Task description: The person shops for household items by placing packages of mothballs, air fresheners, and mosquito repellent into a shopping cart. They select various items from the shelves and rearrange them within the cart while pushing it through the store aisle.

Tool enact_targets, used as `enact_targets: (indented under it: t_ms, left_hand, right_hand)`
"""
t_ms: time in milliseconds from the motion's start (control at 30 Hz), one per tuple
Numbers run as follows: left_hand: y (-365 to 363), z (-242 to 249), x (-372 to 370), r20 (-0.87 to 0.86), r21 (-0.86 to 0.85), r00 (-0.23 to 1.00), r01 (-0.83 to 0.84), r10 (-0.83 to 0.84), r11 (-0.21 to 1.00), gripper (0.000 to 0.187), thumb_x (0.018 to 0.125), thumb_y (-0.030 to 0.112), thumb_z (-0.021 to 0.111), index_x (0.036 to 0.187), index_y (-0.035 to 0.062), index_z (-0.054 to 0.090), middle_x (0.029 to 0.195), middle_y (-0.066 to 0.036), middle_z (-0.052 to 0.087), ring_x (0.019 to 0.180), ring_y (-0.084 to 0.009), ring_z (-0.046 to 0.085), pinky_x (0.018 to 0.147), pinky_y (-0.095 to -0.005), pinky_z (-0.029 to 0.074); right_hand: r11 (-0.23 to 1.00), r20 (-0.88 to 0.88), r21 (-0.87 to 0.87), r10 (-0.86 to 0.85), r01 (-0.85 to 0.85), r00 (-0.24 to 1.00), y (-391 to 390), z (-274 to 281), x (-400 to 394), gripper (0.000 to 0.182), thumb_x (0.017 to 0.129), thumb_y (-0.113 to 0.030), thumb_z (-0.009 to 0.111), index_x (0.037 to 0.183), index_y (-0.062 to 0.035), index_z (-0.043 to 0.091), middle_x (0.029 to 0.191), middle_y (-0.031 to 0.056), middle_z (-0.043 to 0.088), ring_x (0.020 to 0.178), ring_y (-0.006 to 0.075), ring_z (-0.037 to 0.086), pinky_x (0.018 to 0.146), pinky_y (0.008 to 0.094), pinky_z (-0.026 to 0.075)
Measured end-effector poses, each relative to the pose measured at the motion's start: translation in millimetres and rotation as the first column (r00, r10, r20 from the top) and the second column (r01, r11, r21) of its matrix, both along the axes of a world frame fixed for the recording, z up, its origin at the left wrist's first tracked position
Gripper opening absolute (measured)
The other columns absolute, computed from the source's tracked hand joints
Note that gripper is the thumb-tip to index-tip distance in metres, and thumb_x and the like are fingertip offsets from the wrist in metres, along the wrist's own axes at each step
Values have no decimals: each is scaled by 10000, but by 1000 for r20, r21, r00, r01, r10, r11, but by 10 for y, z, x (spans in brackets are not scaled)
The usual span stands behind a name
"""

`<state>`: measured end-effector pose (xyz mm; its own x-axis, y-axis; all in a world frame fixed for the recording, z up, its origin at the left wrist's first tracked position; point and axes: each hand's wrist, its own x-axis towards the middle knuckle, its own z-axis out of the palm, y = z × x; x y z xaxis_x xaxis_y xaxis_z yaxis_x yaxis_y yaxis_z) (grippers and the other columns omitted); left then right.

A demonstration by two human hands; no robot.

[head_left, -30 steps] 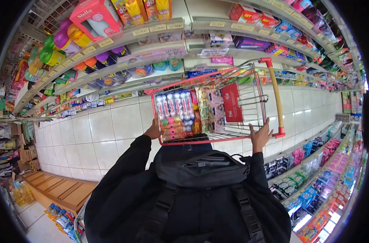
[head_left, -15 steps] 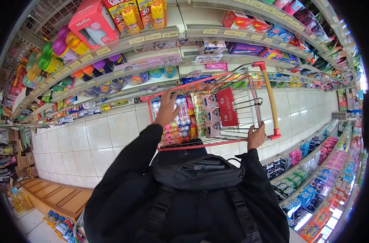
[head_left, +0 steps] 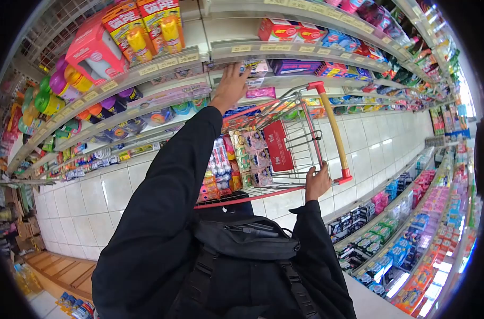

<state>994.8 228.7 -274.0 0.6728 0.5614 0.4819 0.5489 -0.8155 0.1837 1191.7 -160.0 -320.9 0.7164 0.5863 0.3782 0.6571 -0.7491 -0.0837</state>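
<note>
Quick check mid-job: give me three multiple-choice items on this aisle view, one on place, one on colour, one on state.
1. Where is the left hand?
A. Up at the shelf
B. On the floor
C. In a pocket

2. What colour is the cart frame?
A. Blue
B. Red
C. Black

3. How is the right hand engaged?
A. Hanging free
B. Holding a bottle
C. On the cart's near end

Answers: A, its fingers reach the shelf's small boxes; B, red rails and handle ends; C, it rests by the handle's corner.
</note>
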Motion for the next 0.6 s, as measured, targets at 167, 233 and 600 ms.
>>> enact_targets:
  t_ms: [167,233,600]
  left_hand:
    - [139,-90,114,100,-247,995,5,20,969,613,840,228,665,1355,29,397,1292,-299,413,1187,-472,455,971,-503,434]
    - [174,-74,147,141,-229,990,23,10,973,657,835,269,688,1364,27,384,1296,-313,410,1187,-474,456,954,-504,444]
    - [356,21,134,49,-421,985,-129,164,898,555,771,284,748,1209,-10,576,1182,-310,555,1111,-462,532,1004,-508,399]
  right_hand:
    - [1000,-5,2,9,-9,1000,-22,-70,34,438,843,-236,601,1241,-73,523,1016,108,669,889,276,645,814,412,447]
    - [1000,-5,-10,-4,4,1000,-15,-60,36,446,832,-234,596,1244,-78,526,999,99,664,890,269,641,824,399,453]
    - [1000,-29,5,1,0,1000,-11,-26,17,449,814,-212,598,1237,-80,527,1014,106,666,907,274,642,833,396,449]
